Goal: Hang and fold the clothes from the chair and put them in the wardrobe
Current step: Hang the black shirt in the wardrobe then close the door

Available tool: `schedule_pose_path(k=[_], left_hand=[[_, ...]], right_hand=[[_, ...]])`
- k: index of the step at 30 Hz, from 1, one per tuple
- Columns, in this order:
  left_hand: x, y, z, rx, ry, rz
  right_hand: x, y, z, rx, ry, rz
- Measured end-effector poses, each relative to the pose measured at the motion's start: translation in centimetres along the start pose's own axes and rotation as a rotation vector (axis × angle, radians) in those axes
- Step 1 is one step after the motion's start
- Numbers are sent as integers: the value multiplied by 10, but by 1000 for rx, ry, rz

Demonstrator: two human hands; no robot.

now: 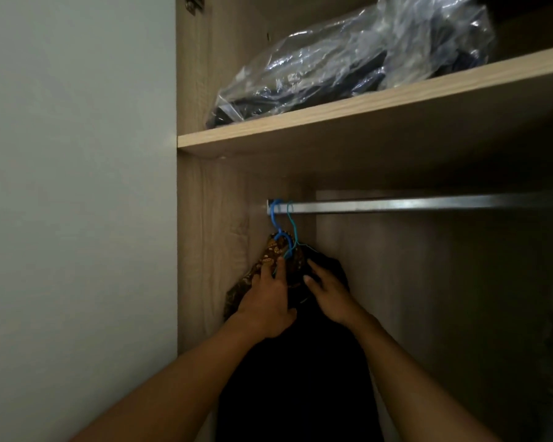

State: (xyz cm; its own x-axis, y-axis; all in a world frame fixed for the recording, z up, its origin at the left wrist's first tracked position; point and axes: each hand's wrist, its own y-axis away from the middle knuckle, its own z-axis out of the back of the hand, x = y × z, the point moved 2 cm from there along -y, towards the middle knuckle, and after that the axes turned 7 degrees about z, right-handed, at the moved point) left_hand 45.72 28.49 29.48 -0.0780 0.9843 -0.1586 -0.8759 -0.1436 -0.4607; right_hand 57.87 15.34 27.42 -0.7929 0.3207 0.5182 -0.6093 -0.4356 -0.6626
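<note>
So both hands are up inside the wardrobe [205,202], right at the far left end of the metal rail [396,204]. Two blue hangers hook over that rail end: a thicker blue hanger [276,218] and a thinner teal hanger [292,224] just beside it. A brown patterned garment [253,279] hangs against the left wall, and a black garment [300,362] hangs just to its right, dropping down out of view between the forearms.

The left hand [267,304] has its fingers [280,266] reaching up at the base of the hangers, over the patterned cloth. Can't tell if that grip is actually pinching anything or only touching. The right hand [328,298] lies flat on the shoulder of the black garment, fingers loosely spread, not clamped on anything.

Up on the shelf [332,119] above the rail sits a clear plastic bag [348,59] with dark clothes inside.
</note>
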Motion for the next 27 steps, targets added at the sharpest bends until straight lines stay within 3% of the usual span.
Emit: schedule_pose_path(k=[9, 12, 17, 22, 27], left_hand=[[18, 40, 22, 84, 28, 42], [20, 68, 44, -14, -22, 50], [24, 142, 100, -249, -304, 135], [36, 243, 144, -393, -596, 267], [61, 350, 180, -590, -689, 355]], right_hand=[[40, 12, -16, -59, -72, -55], [69, 25, -16, -92, -62, 0], [144, 60, -27, -64, -118, 132], [233, 121, -52, 117, -232, 230], [306, 190, -88, 222, -289, 383]])
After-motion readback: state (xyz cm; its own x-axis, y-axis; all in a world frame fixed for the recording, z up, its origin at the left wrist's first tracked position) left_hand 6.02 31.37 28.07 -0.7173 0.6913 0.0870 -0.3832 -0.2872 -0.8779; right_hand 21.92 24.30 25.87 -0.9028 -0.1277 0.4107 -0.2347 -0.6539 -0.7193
